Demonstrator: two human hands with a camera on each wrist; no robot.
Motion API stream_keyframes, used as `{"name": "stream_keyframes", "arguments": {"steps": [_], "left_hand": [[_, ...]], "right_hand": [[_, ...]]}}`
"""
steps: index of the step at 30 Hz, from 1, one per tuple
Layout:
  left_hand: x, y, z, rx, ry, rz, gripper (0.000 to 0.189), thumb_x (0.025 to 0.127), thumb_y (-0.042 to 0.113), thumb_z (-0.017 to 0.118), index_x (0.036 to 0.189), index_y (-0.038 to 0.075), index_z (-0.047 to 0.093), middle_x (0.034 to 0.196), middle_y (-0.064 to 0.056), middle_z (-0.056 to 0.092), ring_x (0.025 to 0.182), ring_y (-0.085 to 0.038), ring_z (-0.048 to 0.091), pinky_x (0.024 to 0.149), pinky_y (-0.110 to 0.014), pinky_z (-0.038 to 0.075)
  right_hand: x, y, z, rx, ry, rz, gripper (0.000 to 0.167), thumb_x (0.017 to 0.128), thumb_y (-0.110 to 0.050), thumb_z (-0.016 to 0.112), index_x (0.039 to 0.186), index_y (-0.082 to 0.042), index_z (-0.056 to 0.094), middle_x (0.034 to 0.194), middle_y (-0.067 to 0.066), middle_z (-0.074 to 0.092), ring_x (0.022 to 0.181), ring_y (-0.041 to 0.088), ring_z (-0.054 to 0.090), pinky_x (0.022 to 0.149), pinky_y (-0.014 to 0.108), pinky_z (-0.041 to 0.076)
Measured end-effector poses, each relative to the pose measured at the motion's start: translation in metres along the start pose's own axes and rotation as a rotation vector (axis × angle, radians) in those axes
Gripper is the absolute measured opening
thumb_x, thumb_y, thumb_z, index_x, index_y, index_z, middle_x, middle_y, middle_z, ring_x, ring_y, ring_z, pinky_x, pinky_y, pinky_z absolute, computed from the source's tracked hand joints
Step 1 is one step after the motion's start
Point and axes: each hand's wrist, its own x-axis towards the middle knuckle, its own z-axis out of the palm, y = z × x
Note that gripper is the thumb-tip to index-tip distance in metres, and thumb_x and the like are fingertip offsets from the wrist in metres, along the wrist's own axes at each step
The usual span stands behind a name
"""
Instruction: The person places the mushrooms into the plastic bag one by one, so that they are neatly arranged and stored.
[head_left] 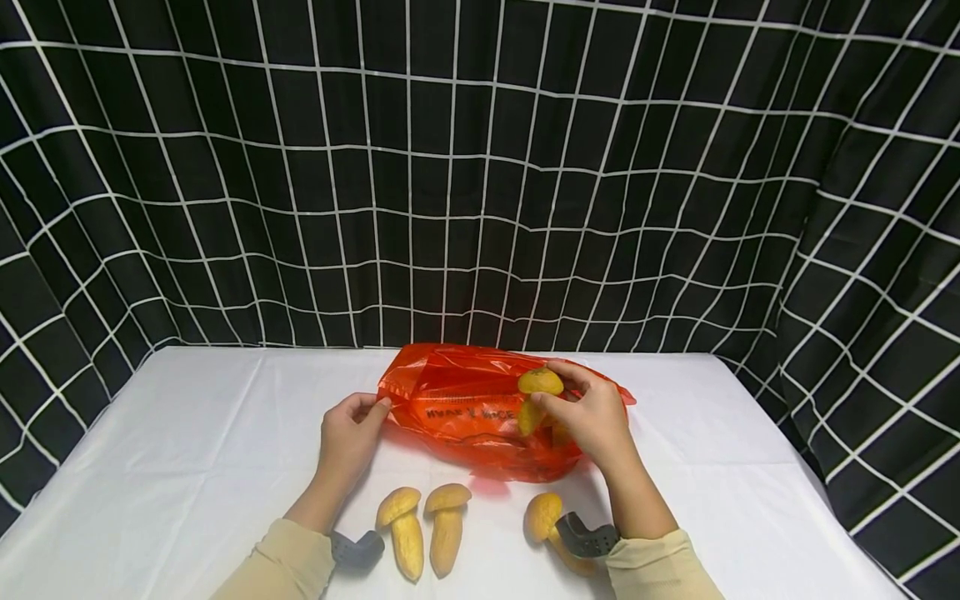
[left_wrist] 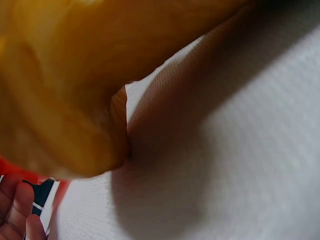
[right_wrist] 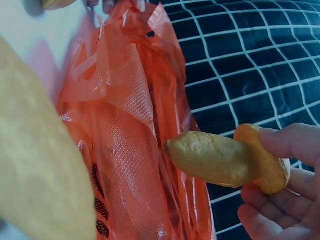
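Note:
A red plastic bag with dark lettering lies on its side across the table. My left hand pinches the bag's left edge between thumb and fingers. In the right hand, held over the bag's right part, is a yellow mushroom, gripped by its cap. The right wrist view shows that mushroom's stem pointing toward the bag's folds, with the fingers around the cap. Whether the stem tip is inside the bag I cannot tell. Only some fingertips show in the left wrist view.
Two yellow mushrooms lie side by side near the left forearm. Another mushroom lies by the right forearm, partly behind the black wrist camera. A white cloth covers the table; a black curtain with a white grid stands behind.

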Motion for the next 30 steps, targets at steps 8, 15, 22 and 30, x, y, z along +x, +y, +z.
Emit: {"name": "stream_keyframes", "arguments": {"steps": [8, 15, 22, 30], "left_hand": [[0.001, 0.001, 0.0, -0.006, 0.003, 0.016, 0.02, 0.092, 0.022, 0.069, 0.095, 0.003, 0.072, 0.083, -0.01, 0.07, 0.075, -0.016, 0.06, 0.068, -0.018, 0.049], [0.001, 0.002, 0.0, 0.0, 0.003, 0.012, 0.02, 0.092, 0.022, 0.069, 0.095, 0.003, 0.072, 0.084, -0.009, 0.07, 0.076, -0.016, 0.06, 0.068, -0.019, 0.049], [0.001, 0.002, 0.0, 0.011, -0.001, 0.008, 0.02, 0.092, 0.023, 0.068, 0.096, 0.003, 0.071, 0.086, -0.01, 0.07, 0.077, -0.017, 0.06, 0.069, -0.018, 0.049], [-0.001, 0.002, 0.001, 0.028, 0.009, 0.014, 0.02, 0.092, 0.022, 0.068, 0.096, 0.003, 0.071, 0.088, -0.011, 0.071, 0.078, -0.017, 0.06, 0.071, -0.018, 0.049]], "right_hand": [[0.0, 0.001, -0.001, 0.004, -0.005, 0.005, 0.047, 0.082, -0.015, 0.078, 0.127, -0.007, 0.065, 0.123, 0.013, 0.067, 0.111, 0.026, 0.066, 0.095, 0.034, 0.051], [0.002, 0.003, -0.001, -0.033, -0.004, 0.012, 0.048, 0.082, -0.015, 0.078, 0.127, -0.007, 0.065, 0.123, 0.011, 0.067, 0.112, 0.024, 0.066, 0.093, 0.034, 0.052], [0.003, 0.007, -0.001, -0.055, -0.007, 0.026, 0.047, 0.082, -0.017, 0.077, 0.127, -0.008, 0.065, 0.123, 0.011, 0.067, 0.111, 0.025, 0.066, 0.094, 0.037, 0.053], [0.001, 0.011, 0.001, -0.074, -0.045, 0.054, 0.049, 0.083, -0.016, 0.075, 0.129, -0.005, 0.063, 0.124, 0.014, 0.066, 0.11, 0.029, 0.066, 0.093, 0.039, 0.053]]}}
